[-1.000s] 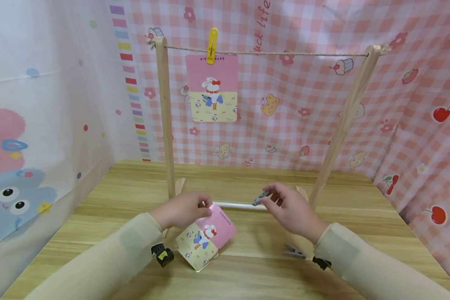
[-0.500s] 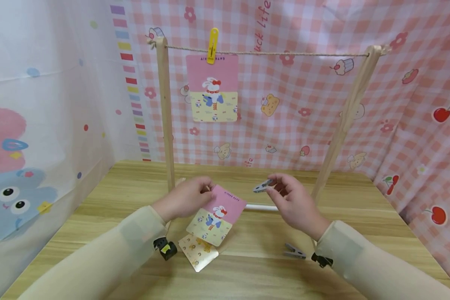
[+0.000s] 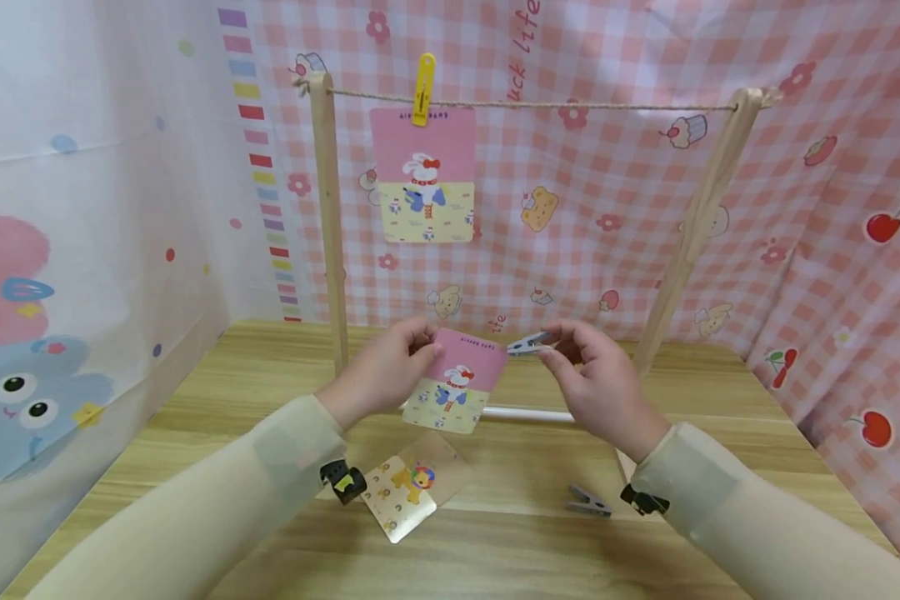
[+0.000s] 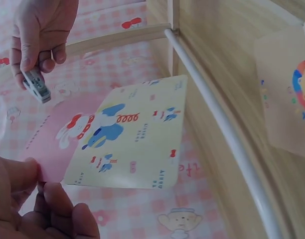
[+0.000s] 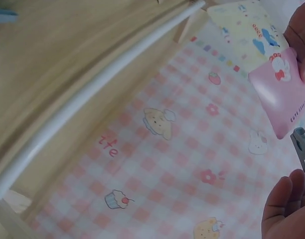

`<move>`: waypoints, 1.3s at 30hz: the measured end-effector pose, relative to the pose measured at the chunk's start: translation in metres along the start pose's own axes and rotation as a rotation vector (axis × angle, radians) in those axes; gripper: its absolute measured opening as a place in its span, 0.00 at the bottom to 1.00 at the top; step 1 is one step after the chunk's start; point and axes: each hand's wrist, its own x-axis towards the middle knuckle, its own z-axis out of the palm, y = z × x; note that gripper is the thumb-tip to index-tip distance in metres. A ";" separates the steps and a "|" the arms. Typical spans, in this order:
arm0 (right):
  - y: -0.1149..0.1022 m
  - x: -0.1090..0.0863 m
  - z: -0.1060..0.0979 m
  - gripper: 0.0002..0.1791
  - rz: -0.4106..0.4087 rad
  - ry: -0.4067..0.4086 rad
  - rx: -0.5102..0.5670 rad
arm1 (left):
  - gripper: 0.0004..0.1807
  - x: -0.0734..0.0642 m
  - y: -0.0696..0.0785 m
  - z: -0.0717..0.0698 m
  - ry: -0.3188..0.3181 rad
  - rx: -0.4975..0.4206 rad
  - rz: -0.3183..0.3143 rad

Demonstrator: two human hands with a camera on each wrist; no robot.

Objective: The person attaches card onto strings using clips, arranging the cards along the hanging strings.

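Note:
My left hand (image 3: 390, 362) pinches a pink and yellow rabbit card (image 3: 457, 383) by its upper left corner, thumb in front. The card is held up over the table, slightly tilted. To its right, my right hand (image 3: 600, 383) grips a grey clothespin (image 3: 528, 343) by its handle end. The clothespin's tip points left, close to the card's upper right corner. In the right wrist view the clothespin (image 5: 303, 144) sits just off the pink corner. A brown lion card (image 3: 412, 483) lies on the table under the left hand.
A rope (image 3: 570, 106) runs between two wooden posts, with a matching rabbit card (image 3: 423, 179) hung from it by a yellow clip (image 3: 423, 90). A white rod (image 3: 528, 413) spans the frame's base. Another grey clothespin (image 3: 588, 500) lies on the table (image 3: 510, 550) at right.
The left hand has lifted the rabbit card off the lion card, up and to the right. The right hand has risen with the clothespin, and the two are now close together.

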 end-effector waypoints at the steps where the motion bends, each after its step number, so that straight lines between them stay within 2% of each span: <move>1: 0.000 0.002 -0.001 0.10 -0.011 0.008 -0.003 | 0.08 0.001 0.002 0.000 0.007 0.000 0.007; 13: -0.010 0.017 -0.014 0.09 -0.067 0.095 -0.030 | 0.07 0.014 0.021 -0.007 0.097 0.015 0.111; 26: -0.030 0.035 -0.036 0.08 -0.098 0.127 -0.001 | 0.08 0.024 0.050 -0.023 0.179 0.020 0.177; 39: -0.058 0.066 -0.058 0.09 -0.140 0.209 0.017 | 0.07 0.037 0.086 -0.039 0.277 -0.057 0.254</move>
